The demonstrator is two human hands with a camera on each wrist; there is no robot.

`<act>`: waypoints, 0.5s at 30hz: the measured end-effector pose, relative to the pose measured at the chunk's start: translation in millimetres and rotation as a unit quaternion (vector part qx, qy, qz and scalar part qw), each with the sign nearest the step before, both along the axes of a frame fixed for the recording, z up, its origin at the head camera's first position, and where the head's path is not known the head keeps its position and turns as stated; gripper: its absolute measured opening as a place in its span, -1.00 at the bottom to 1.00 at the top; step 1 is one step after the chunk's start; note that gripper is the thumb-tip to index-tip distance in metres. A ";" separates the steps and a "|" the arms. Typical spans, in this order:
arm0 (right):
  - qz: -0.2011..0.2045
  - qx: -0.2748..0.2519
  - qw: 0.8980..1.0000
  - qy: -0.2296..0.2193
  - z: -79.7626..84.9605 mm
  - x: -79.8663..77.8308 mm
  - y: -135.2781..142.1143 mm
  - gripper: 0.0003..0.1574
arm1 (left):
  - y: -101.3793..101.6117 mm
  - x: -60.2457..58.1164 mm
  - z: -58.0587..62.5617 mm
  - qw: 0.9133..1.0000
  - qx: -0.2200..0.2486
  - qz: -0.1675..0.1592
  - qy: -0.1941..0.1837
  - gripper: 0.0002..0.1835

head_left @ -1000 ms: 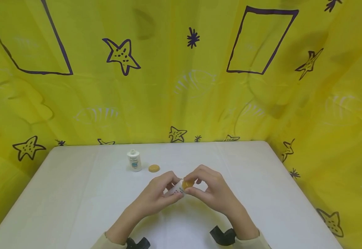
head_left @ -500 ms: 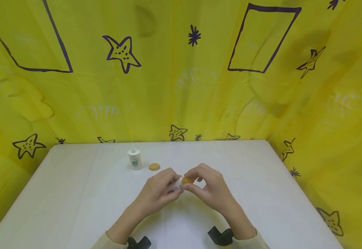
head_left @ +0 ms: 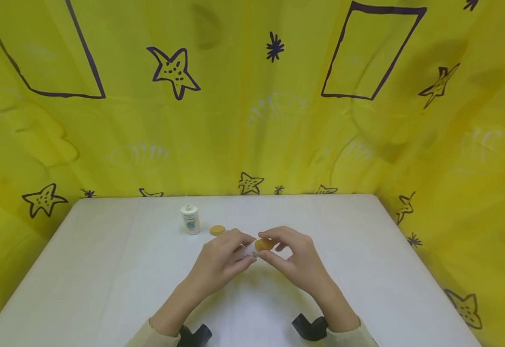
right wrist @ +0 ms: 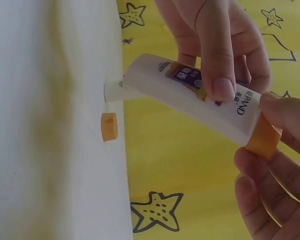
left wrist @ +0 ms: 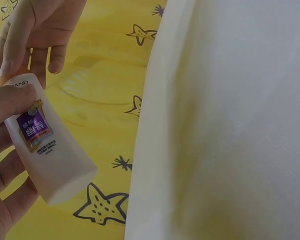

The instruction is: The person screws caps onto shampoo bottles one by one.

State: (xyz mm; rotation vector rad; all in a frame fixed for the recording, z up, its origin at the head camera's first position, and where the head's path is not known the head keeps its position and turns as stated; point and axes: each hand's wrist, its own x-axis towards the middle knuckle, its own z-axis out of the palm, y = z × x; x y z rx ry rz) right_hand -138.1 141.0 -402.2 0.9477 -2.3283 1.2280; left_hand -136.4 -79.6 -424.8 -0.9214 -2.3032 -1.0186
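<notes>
My left hand [head_left: 222, 258] grips a white plastic bottle [right wrist: 200, 107] with a purple label, tilted above the table. In the left wrist view its thumb presses the bottle's side near the capped end. An orange cap [right wrist: 264, 137] sits at that end, against the bottle's body. My right hand [head_left: 296, 255] pinches this cap between thumb and fingers. Whether the cap is fully seated cannot be told. Beyond the left hand, a second white bottle [head_left: 190, 220] stands upright with its small neck bare. Beside it a loose orange cap [head_left: 217, 230] lies on the table.
The white-covered table [head_left: 105, 270] stretches out around both hands. A yellow curtain [head_left: 218, 130] with drawn stars and shapes hangs along its back and sides. Black wrist mounts [head_left: 311, 327] are under both forearms.
Both hands sit slightly higher in the head view, the left now close to the loose cap. The held bottle has turned a little, so its printing faces lower. The grips stay the same.
</notes>
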 end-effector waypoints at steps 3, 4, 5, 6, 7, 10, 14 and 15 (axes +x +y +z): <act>0.003 -0.009 1.000 0.004 -0.1 0.2 -1.0 -0.66 | 0.3 -0.6 -0.3 1.000 -0.005 0.001 0.012 -0.71; 0.003 -0.011 1.000 0.006 -0.1 0.2 -1.5 -0.67 | 0.6 -0.8 -0.5 1.000 -0.008 0.003 0.019 -0.72; 0.003 -0.013 1.000 0.008 -0.4 0.1 -2.1 -0.67 | 1.0 -0.9 -0.8 1.000 -0.013 0.007 0.026 -0.72; 0.001 -0.014 1.000 0.009 -0.6 0.1 -2.5 -0.68 | 1.5 -1.1 -1.2 0.999 -0.017 0.011 0.034 -0.72; -0.001 -0.016 1.000 0.012 -0.9 0.1 -2.8 -0.68 | 2.0 -1.5 -1.9 0.999 -0.022 0.016 0.043 -0.72; -0.010 -0.015 1.000 0.009 -1.9 0.5 -3.4 -0.68 | 3.2 -1.8 -4.0 0.997 -0.031 0.031 0.068 -0.72; -0.024 -0.014 1.000 -0.005 -2.5 2.1 -4.1 -0.68 | 5.0 -0.8 -6.6 0.993 -0.039 0.044 0.102 -0.71; -0.028 -0.015 0.999 -0.011 -2.7 2.7 -4.3 -0.67 | 5.4 -0.3 -7.1 0.992 -0.042 0.047 0.110 -0.71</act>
